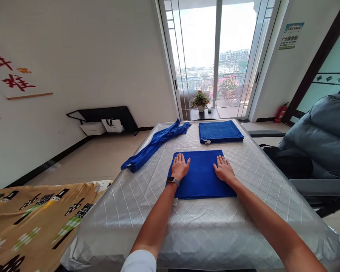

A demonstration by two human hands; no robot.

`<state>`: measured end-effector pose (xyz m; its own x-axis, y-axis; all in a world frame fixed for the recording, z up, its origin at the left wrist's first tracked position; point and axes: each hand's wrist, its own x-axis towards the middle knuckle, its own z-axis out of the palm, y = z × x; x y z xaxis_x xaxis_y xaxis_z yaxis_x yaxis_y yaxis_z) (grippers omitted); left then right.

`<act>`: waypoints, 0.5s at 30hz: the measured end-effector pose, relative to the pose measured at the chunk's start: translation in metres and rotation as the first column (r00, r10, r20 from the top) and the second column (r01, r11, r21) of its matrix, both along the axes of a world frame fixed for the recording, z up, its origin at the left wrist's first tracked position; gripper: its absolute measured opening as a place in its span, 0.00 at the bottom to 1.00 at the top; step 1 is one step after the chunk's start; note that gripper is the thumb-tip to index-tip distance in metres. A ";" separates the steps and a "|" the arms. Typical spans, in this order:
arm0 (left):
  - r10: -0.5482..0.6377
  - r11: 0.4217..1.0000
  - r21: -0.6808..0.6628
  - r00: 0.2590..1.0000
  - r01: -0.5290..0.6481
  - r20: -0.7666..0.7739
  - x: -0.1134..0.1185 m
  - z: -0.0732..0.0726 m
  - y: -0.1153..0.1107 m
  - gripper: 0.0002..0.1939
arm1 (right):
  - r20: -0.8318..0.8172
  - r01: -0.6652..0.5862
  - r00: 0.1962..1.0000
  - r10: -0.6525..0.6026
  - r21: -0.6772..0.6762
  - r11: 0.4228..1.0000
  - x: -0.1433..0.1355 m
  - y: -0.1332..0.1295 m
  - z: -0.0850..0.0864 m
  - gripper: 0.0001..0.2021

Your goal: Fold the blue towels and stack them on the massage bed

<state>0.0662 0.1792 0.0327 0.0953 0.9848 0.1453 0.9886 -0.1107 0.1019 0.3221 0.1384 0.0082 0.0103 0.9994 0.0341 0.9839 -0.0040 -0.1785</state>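
Observation:
A blue cloth (pixel 202 177), folded into a flat rectangle, lies on the silver quilted cover (pixel 147 211) in front of me. My left hand (pixel 180 166) rests flat on its left side, fingers stretched forward, with a watch on the wrist. On the cloth's right side lies my right hand (pixel 224 168), palm down with the fingers extended. Behind it is a folded blue stack (pixel 220 131) with a small white tag at its front edge. To the left, a crumpled blue cloth (pixel 157 143) stretches diagonally across the cover.
A grey armchair (pixel 325 132) stands at the right, close to the covered surface. A patterned tan blanket (pixel 42 223) lies at the lower left. Beyond the far edge, a small table (pixel 212 114) holds a flower pot (pixel 201 108) before the sliding glass doors.

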 end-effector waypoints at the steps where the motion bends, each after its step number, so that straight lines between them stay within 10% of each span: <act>1: -0.076 0.997 0.013 0.997 0.076 0.005 0.017 0.000 -0.005 0.41 | -0.002 -0.001 1.000 0.001 -0.002 1.000 0.000 0.000 0.000 0.36; 8: -0.399 0.915 -0.044 0.915 0.401 0.052 0.090 -0.012 -0.042 0.43 | 0.001 -0.016 1.000 0.016 0.010 1.000 0.002 -0.002 0.000 0.35; 15: -0.194 0.977 -0.084 0.981 0.195 0.021 0.000 -0.010 -0.055 0.45 | -0.001 -0.001 1.000 0.001 -0.003 1.000 0.002 -0.002 0.000 0.35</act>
